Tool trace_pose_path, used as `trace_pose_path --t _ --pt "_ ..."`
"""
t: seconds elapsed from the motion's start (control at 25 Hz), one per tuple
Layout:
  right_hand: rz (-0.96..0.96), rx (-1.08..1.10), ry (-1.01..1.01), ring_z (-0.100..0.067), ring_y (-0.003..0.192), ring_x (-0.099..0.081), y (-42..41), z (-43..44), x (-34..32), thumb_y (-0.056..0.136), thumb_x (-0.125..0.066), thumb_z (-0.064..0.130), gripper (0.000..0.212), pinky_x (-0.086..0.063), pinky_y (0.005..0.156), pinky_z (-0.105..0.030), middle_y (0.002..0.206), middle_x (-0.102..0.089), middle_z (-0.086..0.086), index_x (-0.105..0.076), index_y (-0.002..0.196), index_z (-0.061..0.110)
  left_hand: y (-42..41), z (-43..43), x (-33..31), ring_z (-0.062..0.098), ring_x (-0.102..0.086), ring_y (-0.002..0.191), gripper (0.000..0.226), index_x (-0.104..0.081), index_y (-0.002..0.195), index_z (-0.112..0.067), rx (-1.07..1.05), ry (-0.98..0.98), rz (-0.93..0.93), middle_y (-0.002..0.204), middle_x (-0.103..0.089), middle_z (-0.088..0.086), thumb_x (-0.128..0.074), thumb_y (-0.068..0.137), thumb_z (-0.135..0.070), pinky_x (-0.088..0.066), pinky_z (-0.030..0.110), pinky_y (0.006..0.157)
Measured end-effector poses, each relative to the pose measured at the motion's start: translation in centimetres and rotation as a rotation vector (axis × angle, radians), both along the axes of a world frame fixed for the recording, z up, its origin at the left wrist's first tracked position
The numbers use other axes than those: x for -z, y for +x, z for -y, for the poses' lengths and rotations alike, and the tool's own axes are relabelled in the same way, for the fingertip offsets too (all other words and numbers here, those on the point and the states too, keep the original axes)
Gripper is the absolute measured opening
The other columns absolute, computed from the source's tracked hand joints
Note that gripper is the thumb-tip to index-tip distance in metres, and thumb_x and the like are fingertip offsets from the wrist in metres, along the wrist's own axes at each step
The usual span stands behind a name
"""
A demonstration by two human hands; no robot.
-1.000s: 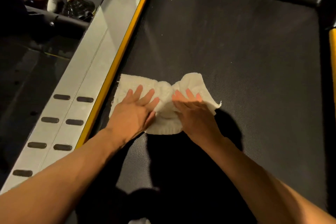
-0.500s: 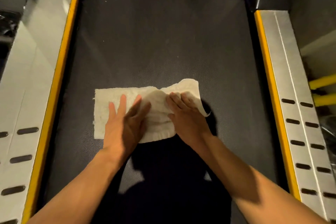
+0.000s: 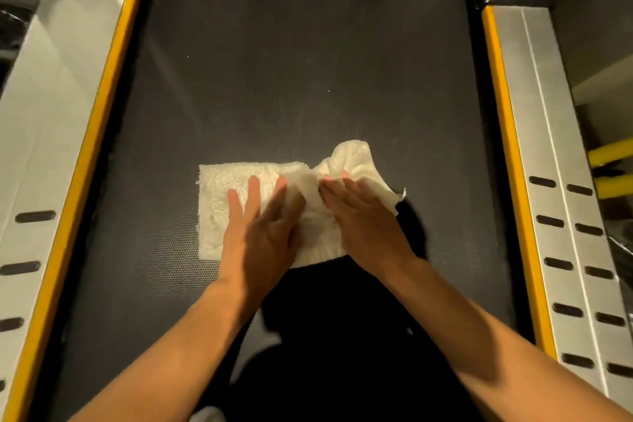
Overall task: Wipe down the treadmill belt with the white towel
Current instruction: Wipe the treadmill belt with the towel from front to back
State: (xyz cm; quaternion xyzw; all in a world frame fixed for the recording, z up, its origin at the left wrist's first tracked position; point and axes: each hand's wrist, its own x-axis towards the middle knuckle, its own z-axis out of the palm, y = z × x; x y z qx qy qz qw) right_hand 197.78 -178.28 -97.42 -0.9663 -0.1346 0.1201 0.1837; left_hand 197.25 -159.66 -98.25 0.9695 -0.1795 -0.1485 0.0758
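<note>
Towel: The white towel [image 3: 222, 202] lies on the black belt [image 3: 291, 62], near the middle and a bit closer to the person. Its left part is flat and square. Its right part is bunched up, with one corner sticking up and another pointing to the right.
Left hand: The left hand [image 3: 263, 233] lies flat on the towel. Its fingers are straight and spread out, and they press down on the flat part.
Right hand: The right hand [image 3: 363, 219] is flat too. Its fingers are straight and close together, and they press on the bunched part.
Both hands: They sit side by side, very close, with a fold of towel between them. Neither one grabs the cloth.
Belt: It is dark, with a bumpy dotted look and a few tiny white specks.
Rails: A gray rail [image 3: 44, 120] runs along each side of the belt. Each has a yellow strip [image 3: 507, 134] right beside the belt and dark slots [image 3: 34, 216] in a row.
Shadow: A big dark shadow [image 3: 342, 336] falls on the belt under the arms.
Bars: Two yellow bars [image 3: 613, 151] show past the right rail.
</note>
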Motion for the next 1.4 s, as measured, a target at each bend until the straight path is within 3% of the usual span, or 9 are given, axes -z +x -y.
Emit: trace_pose_path --t 0.16,0.4,0.56,0.68,0.8,0.96,1.12,1.24,1.4 --pt "-0.095 0.165 0.005 -0.027 0.116 -0.055 2.7 0.2 0.1 0.093 -0.044 0.006 0.049 -0.043 0.096 -0.032 0.127 -0.059 -0.008 -0.042 0.14 0.02 3.5 2.0 0.8 0.05 -0.013 0.141 0.049 -0.034 0.146 -0.026 -0.066 0.049 0.013 0.158 -0.02 0.01 -0.029 0.098 -0.035 -0.004 0.066 0.111" --pt "0.081 0.128 -0.025 -0.035 0.109 -0.062 -2.9 5.2 0.2 0.081 -0.055 -0.005 0.053 -0.042 0.1 -0.041 0.123 -0.064 -0.01 -0.057 0.131 0.014 -1.7 4.9 -0.9 0.045 -0.005 0.144 0.052 -0.024 0.149 -0.033 0.031 0.068 0.038 0.161 -0.011 0.002 -0.036 0.099 -0.024 -0.003 0.06 0.115" --pt "0.091 0.17 0.021 -0.033 0.134 -0.041 -0.7 5.5 0.9 0.086 -0.047 -0.006 0.054 -0.02 0.115 -0.037 0.141 -0.049 -0.016 -0.049 0.137 0.011 1.5 7.2 -1.2 0.043 0.001 0.145 0.059 -0.01 0.151 -0.029 0.039 0.151 -0.04 0.161 0.002 0.002 -0.036 0.098 -0.023 -0.006 0.06 0.113" --pt "0.042 0.11 -0.007 -0.033 0.119 -0.056 -2.6 6.2 0.5 0.09 -0.046 0.003 0.043 -0.039 0.104 -0.037 0.131 -0.059 -0.012 -0.055 0.131 0.011 0.6 6.8 -1.8 0.041 0.003 0.145 0.06 -0.008 0.152 -0.031 0.068 0.168 0.006 0.161 0.004 0.0 -0.034 0.098 -0.029 -0.007 0.059 0.115" --pt "0.112 0.193 0.043 -0.035 0.121 -0.054 -5.0 9.4 0.3 0.089 -0.035 0.018 0.047 -0.029 0.107 -0.042 0.133 -0.058 -0.011 -0.057 0.13 0.009 -1.4 9.0 -1.5 0.041 0.008 0.145 0.064 -0.006 0.151 -0.038 0.161 0.108 -0.042 0.161 0.005 -0.003 -0.036 0.095 -0.025 0.001 0.057 0.116" --pt "0.158 0.244 -0.024 -0.038 0.115 -0.058 -3.3 10.0 1.7 0.085 -0.05 0.008 0.043 -0.034 0.107 -0.049 0.129 -0.06 -0.015 -0.057 0.127 0.006 1.2 10.3 -1.7 0.037 0.009 0.146 0.069 -0.011 0.15 -0.04 0.163 -0.001 -0.13 0.161 0.006 -0.005 -0.045 0.093 -0.022 0.002 0.056 0.116" --pt "0.131 0.133 -0.006 -0.037 0.136 -0.037 -5.8 10.2 2.0 0.089 -0.033 0.019 0.053 -0.027 0.113 -0.053 0.145 -0.044 -0.013 -0.043 0.14 0.005 0.6 10.3 -1.1 0.034 0.009 0.146 0.066 -0.006 0.148 -0.048 0.13 -0.004 -0.069 0.161 0.005 -0.009 -0.041 0.096 -0.028 0.008 0.051 0.116" --pt "0.146 0.149 0.028 -0.035 0.136 -0.036 -6.6 12.3 1.6 0.091 -0.046 0.003 0.048 -0.028 0.113 -0.051 0.143 -0.047 -0.012 -0.044 0.139 0.007 -1.5 10.8 -1.4 0.032 0.013 0.146 0.062 0.009 0.147 -0.045 0.212 0.094 -0.096 0.16 0.014 -0.011 -0.029 0.1 -0.033 0.01 0.047 0.115" --pt "0.134 0.266 0.052 -0.039 0.132 -0.042 -5.8 11.6 1.4 0.085 -0.06 -0.006 0.05 -0.027 0.112 -0.053 0.138 -0.052 -0.017 -0.051 0.133 0.004 -1.4 12.0 -3.3 0.032 0.015 0.146 0.06 0.004 0.15 -0.04 0.244 0.144 -0.176 0.16 0.015 -0.008 -0.029 0.1 -0.043 0.007 0.048 0.117"
